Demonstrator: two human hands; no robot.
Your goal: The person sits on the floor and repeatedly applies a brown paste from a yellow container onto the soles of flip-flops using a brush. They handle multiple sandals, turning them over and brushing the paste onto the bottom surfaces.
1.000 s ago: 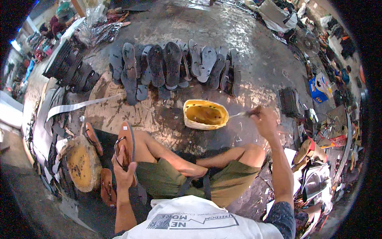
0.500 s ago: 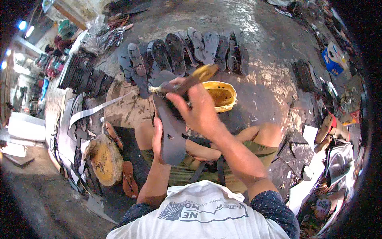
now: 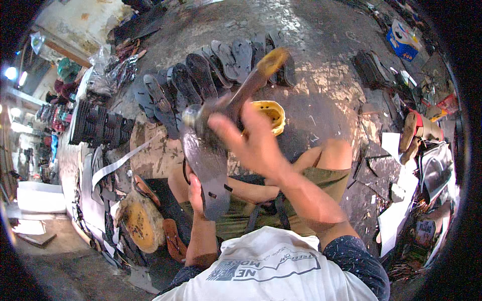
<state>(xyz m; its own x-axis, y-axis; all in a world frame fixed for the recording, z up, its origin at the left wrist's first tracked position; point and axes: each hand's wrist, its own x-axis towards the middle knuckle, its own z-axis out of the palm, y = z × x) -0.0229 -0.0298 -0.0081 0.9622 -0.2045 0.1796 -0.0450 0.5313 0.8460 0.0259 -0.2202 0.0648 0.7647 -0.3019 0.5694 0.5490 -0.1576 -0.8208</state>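
My left hand (image 3: 196,196) is closed around the edge of a dark sandal sole (image 3: 215,183), which has small slots near its lower end. The upper part of the sole looks wet and shiny. Blurred by motion, my right hand (image 3: 256,143) grips a glue brush (image 3: 246,89) with a brown handle and a yellow-stained end. Its pale tip is over the sole's far end; whether it touches is hard to tell. Just behind my right hand stands a yellow-crusted bowl (image 3: 277,118), partly hidden by that hand.
A row of dark sandal soles (image 3: 202,75) lies on the floor ahead. Stacked black soles (image 3: 103,123) stand at left, above a round stained block (image 3: 143,223). Scraps (image 3: 384,173), a red-trimmed sandal (image 3: 412,131) and a blue box (image 3: 401,42) are at right.
The brush and my right hand have shifted slightly left relative to the sole. A wet sheen now shows on the sole's upper part. The whole view has turned somewhat.
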